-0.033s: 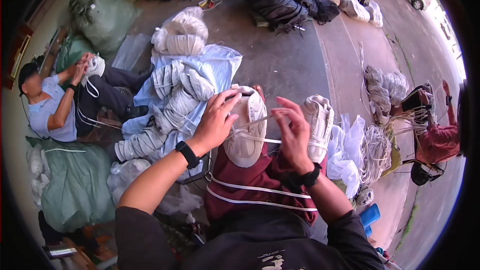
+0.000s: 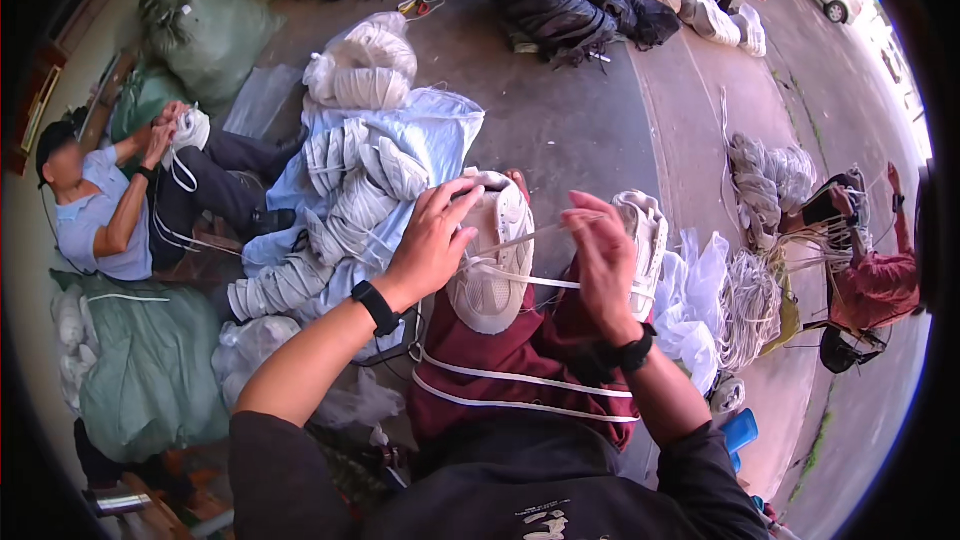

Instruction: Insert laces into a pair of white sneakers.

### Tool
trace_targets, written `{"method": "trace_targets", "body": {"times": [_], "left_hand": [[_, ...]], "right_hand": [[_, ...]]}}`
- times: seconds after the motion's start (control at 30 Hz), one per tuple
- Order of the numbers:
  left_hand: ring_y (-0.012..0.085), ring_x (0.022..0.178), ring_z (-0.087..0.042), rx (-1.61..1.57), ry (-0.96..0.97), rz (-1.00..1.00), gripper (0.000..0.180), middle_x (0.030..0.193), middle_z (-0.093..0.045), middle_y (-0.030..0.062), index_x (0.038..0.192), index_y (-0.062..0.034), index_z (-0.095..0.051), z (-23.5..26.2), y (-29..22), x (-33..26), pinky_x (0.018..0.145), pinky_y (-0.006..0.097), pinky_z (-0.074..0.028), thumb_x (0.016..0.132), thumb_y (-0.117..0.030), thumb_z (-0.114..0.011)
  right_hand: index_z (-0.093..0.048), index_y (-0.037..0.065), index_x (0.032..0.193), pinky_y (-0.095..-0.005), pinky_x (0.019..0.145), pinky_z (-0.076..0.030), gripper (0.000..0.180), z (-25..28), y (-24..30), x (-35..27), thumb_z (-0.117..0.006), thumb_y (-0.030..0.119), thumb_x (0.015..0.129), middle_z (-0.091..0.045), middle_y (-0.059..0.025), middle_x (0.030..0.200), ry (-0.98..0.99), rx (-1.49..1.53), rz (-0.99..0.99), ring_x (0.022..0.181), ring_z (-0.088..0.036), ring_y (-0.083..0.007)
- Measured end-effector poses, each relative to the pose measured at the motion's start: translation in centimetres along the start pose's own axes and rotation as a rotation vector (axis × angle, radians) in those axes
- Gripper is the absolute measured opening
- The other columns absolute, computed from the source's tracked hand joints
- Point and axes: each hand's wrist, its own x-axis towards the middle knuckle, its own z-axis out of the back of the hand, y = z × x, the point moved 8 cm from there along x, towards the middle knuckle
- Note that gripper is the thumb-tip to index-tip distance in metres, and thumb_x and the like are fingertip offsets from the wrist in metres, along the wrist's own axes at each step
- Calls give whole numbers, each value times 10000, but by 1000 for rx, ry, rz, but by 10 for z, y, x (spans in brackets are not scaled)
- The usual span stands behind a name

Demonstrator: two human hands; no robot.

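White lace [image 2: 545, 230] stays taut if my right hand [image 2: 600, 260] keeps pinching its end while my left hand [image 2: 435, 240] grips the cream mesh sneaker [image 2: 495, 270] steady on my maroon-trousered lap [image 2: 520, 360].

Cream sneaker [image 2: 492, 260], sole down on lap, white lace [image 2: 535, 232] pulled taut

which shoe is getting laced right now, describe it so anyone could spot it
Start at the maroon trousers in the lower middle. Resting on that lap is a white sneaker, gripped by the left hand while the right hand pulls its lace; the shoes piled nearby lie untouched.
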Motion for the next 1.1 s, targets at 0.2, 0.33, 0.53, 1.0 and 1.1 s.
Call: {"method": "trace_targets", "body": {"times": [0.2, 0.33, 0.53, 1.0, 1.1], "left_hand": [[332, 1212, -491, -20, -58, 9, 494, 1291, -531, 132, 1332, -53, -565, 7, 16, -16, 1048, 412, -393, 846, -38, -647], [311, 1159, -516, -98, -47, 33, 470, 1245, -559, 116, 1310, -70, -593, 8, 29, -24, 1009, 395, -408, 845, -48, -666], [295, 1150, -525, -207, -81, -15, 401, 1220, -582, 109, 1245, -76, -617, 9, 31, -20, 1022, 390, -400, 849, -62, -677], [364, 1373, -353, -170, 138, -83, 147, 1411, -454, 156, 781, -81, -689, 7, 10, -19, 1138, 463, -275, 777, -198, -777], [366, 1388, -338, -208, 171, -52, 136, 1447, -432, 161, 748, -73, -696, 3, 13, -17, 1152, 461, -254, 777, -184, -770]], "right_hand": [[-701, 34, 1088, -262, 858, -473, 219, 143, -24, 34, -626, 214, 987, -698, -37, 1066, -279, 76, -109, 968, -631, -119], [-670, 91, 1173, -267, 828, -479, 273, 263, -64, 40, -619, 287, 989, -693, -13, 1089, -533, 78, -192, 951, -640, -115], [-662, 128, 1150, -231, 731, -517, 236, 492, -103, 21, -572, 290, 1005, -691, 1, 1103, -983, 80, -253, 927, -661, -93], [-575, 28, 947, -262, 702, -494, 282, 83, 1, 51, -455, 253, 1066, -638, -63, 823, 227, 83, -187, 712, -604, -114], [-570, -17, 987, -256, 595, -506, 305, 19, -3, 29, -460, 257, 1063, -667, -87, 907, 445, -68, -314, 627, -626, -116]]}}
